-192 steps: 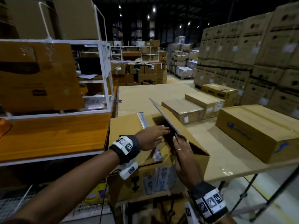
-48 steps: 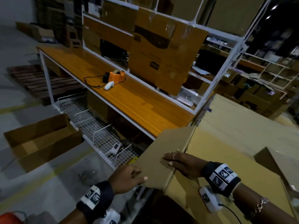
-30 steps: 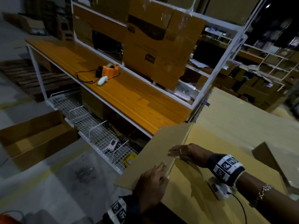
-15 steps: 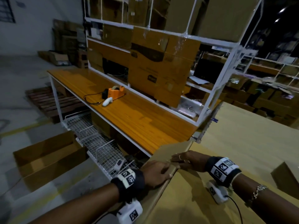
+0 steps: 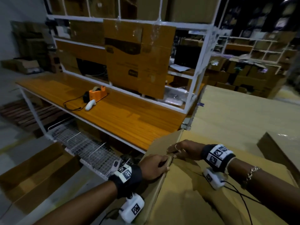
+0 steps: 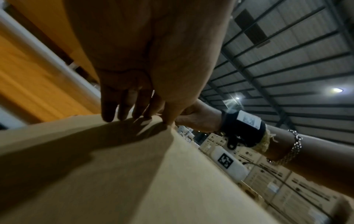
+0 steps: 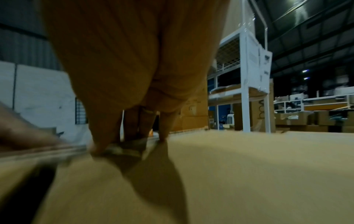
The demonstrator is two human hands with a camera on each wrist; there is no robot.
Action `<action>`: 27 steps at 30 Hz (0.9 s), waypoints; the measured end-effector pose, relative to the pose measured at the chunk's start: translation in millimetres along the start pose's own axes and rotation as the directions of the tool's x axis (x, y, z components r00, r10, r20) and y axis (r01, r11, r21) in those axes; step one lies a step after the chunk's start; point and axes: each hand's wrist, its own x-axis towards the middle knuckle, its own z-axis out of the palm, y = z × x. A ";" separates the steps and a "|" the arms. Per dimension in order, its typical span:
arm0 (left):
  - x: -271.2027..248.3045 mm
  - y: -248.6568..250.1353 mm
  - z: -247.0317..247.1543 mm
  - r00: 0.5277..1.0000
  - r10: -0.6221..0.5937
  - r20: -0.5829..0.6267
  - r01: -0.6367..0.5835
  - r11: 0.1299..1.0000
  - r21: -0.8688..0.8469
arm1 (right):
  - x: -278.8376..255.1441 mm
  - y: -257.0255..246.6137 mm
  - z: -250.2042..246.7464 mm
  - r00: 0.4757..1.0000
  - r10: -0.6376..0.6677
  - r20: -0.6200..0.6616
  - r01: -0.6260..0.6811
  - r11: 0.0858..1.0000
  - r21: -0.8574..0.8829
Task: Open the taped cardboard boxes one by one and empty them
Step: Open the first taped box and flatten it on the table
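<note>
Box (image 5: 211,200) lies at the near left corner of the desk (image 5: 243,114), its flap (image 5: 162,143) folded outward over the left edge. Left hand (image 5: 154,168) curled over the flap's fold, fingertips (image 6: 109,116) on the card, thumb tucked along the crease. Right hand (image 5: 183,150) lies flat beside it — fingers (image 7: 103,142) pressing down on the same edge. Judgement: the flap is being creased back so the opening stays clear. To do it well I press along the fold line, not mid-panel, and keep my hands near each other — uneven pressure could tear the corner. Contents not visible.
</note>
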 end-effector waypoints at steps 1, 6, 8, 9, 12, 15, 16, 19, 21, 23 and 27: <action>0.8 5.6 -5.3 0.999 0.031 -0.025 -0.030 0.999 0.035 | -8.2 -6.7 -9.2 1.000 0.020 -0.017 -0.020 1.000 0.000; 7.6 42.4 -26.0 0.967 0.251 -0.037 -0.246 0.964 0.105 | -72.7 -41.3 -45.0 0.983 0.156 -0.094 -0.154 0.988 0.025; 13.2 58.8 -31.4 0.945 0.315 0.089 -0.326 0.928 0.177 | -105.6 -52.5 -42.7 0.969 0.231 -0.083 -0.225 0.972 0.071; 15.6 65.8 -32.1 0.932 0.331 0.150 -0.356 0.913 0.196 | -121.3 -56.7 -36.9 0.961 0.270 -0.066 -0.264 0.960 0.091; 20.8 73.3 -25.9 0.890 0.348 0.295 -0.415 0.886 0.208 | -161.7 -67.8 -5.7 0.919 0.392 -0.034 -0.386 0.914 0.127; 21.8 70.2 -9.9 0.862 0.331 0.384 -0.444 0.859 0.255 | -187.9 -73.0 34.3 0.891 0.454 -0.009 -0.446 0.878 0.171; 20.4 68.7 -3.3 0.861 0.322 0.394 -0.448 0.846 0.289 | -193.3 -75.7 47.2 0.865 0.501 0.005 -0.492 0.848 0.197; 13.8 65.4 13.8 0.846 0.286 0.450 -0.473 0.794 0.382 | -203.2 -77.5 81.5 0.784 0.617 0.059 -0.610 0.752 0.249; 10.9 67.0 15.7 0.820 0.235 0.522 -0.479 0.782 0.400 | -206.0 -78.5 90.3 0.725 0.682 0.096 -0.683 0.692 0.234; 7.9 73.9 11.0 0.818 0.224 0.530 -0.461 0.806 0.371 | -207.5 -82.1 86.3 0.675 0.734 0.072 -0.721 0.636 0.275; 7.6 92.2 -2.4 0.851 0.285 0.442 -0.447 0.835 0.321 | -216.0 -94.8 70.7 0.701 0.713 -0.024 -0.690 0.686 0.229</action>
